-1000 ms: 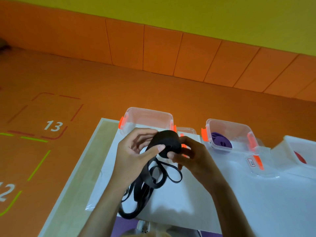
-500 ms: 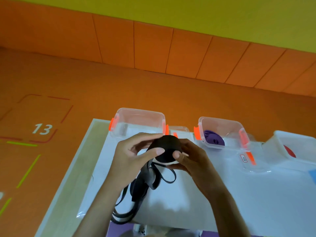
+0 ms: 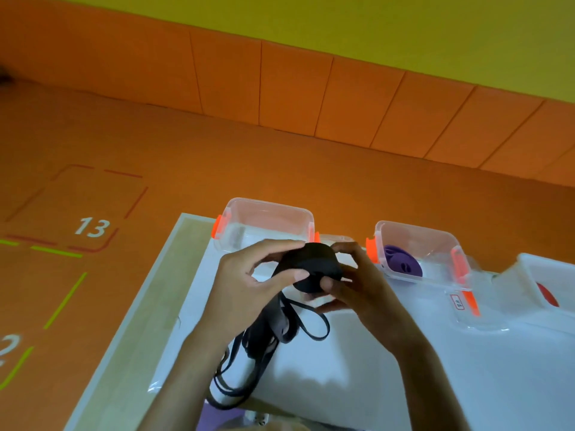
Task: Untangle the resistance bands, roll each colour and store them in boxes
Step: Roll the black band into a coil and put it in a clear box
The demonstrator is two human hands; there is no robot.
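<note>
black band roll [image 3: 314,262] held in left hand [image 3: 245,287] and right hand [image 3: 361,290]

hardly anything has moved since the earlier frames: both hands keep the same hold on the roll above the table [image 3: 146,309], and only the view has shifted a little. left thumb lies across the roll's near face and the left fingers curl over its far side, so that hand is clamped on the roll. right hand cups it from 3 o'clock, thumb on the near face and fingers wrapped behind, gripping it too. from the roll's 7 o'clock side the unrolled tail [image 3: 264,343] hangs in loose loops, lies on the white sheet [image 3: 404,368] and runs past its near edge.

at 12 o'clock from the roll, just behind the fingertips, stands an empty clear box [image 3: 264,219] with orange clips. at 3 o'clock from the roll a second clear box [image 3: 413,234] holds a purple roll [image 3: 403,265]. a clear lid [image 3: 479,321] with a small label lies flat at that box's 5 o'clock corner. farther toward 3 o'clock a third box [image 3: 541,262], cut by the frame edge, shows a red band [image 3: 547,295] inside.

at 9 o'clock from the table the orange floor bears a painted 13 [image 3: 91,227].
</note>
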